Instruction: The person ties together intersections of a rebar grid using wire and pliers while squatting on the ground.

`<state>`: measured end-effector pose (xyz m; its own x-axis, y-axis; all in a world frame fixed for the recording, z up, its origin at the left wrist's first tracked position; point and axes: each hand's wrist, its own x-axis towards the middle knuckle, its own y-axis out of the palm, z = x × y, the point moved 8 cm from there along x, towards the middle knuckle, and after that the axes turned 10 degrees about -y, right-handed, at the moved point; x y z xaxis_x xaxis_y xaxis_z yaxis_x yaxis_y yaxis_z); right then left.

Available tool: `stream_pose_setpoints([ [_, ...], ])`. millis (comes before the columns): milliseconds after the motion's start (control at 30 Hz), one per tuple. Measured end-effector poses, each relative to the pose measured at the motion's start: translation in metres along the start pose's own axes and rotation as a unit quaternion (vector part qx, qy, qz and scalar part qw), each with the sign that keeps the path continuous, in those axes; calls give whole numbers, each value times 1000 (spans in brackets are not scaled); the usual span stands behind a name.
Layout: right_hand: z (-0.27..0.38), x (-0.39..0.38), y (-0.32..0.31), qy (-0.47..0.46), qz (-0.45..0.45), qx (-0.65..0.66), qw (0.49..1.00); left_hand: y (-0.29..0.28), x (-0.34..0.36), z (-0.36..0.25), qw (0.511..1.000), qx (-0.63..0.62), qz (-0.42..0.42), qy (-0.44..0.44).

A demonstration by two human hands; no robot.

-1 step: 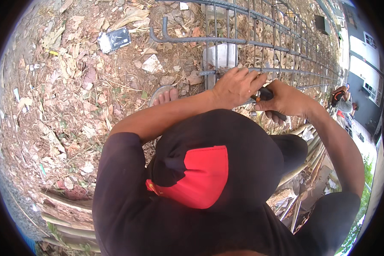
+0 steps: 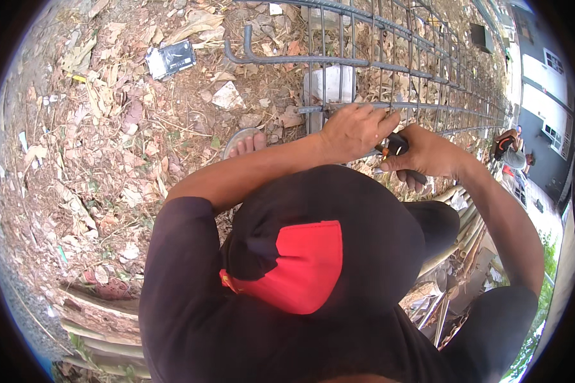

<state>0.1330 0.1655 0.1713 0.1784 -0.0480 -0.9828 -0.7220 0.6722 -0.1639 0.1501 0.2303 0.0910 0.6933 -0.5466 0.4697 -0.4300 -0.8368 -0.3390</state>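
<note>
A long rebar cage, made of ribbed bars with thin crossing ties, runs from the top middle toward the right. At its nearest bar, my left hand is closed with its fingers curled over the steel. Right beside it, my right hand grips a black-and-orange hand tool that looks like pliers. The tool's jaws are hidden behind the hands, and one dark handle shows under my right fingers. Whether the jaws touch the steel cannot be seen.
Dry leaves and litter cover the ground. A pale block sits under the cage, near a torn black packet. Bamboo poles lie at the right. A black cap with a red panel hides the lower middle. People stand far right.
Both hands have shifted very slightly downward in the picture. Their grips look the same, and the cage stays where it was.
</note>
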Motion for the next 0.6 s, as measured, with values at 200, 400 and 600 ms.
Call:
stream_pose_setpoints([
  [200,64,-22,-10,-174,-301,-702,622,-5,27,27,946,-128,180,-236],
  [400,-8,6,-21,-1,-109,-221,969,-22,2,-9,997,-35,-53,-47],
  [600,18,-9,-12,-75,-213,-414,882,15,12,7,971,-20,196,-132],
])
